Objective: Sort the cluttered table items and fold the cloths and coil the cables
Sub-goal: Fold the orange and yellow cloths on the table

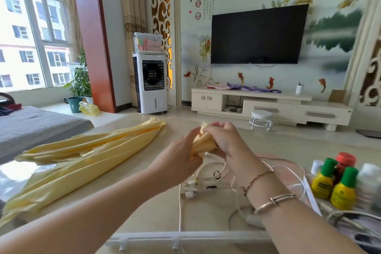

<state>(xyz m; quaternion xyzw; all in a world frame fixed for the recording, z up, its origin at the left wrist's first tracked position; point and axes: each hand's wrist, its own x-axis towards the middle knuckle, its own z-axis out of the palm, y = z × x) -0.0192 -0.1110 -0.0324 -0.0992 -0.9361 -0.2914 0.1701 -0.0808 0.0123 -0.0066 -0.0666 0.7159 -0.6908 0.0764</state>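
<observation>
Item one, far left: long pale-yellow cloth [82, 154], bunched lengthwise in loose pleats on the glossy beige table [156, 208], running from the near-left corner up toward the table's far edge. Not yet folded; I judge it waits its turn.

Item two, centre: my left hand [177, 156], fingers curled round the lower part of a small pale-yellow cloth bundle [203, 141], raised above the table. I would keep this grip steady as the anchor while the other hand finds an edge.

Item three, just right of it: my right hand [224, 140], fingertips pinching the bundle's top, two bracelets at the wrist. To do this step well, I judge I should draw the corners apart, shake it flat, then match edge to edge before creasing.

Item four, beneath the hands: tangled white cables [206, 183] with plugs, uncoiled; lift the cloth clear so it does not snag them.

Item five, right edge: yellow squeeze bottles with green caps [329, 181], blurred, clustered with other containers.
</observation>
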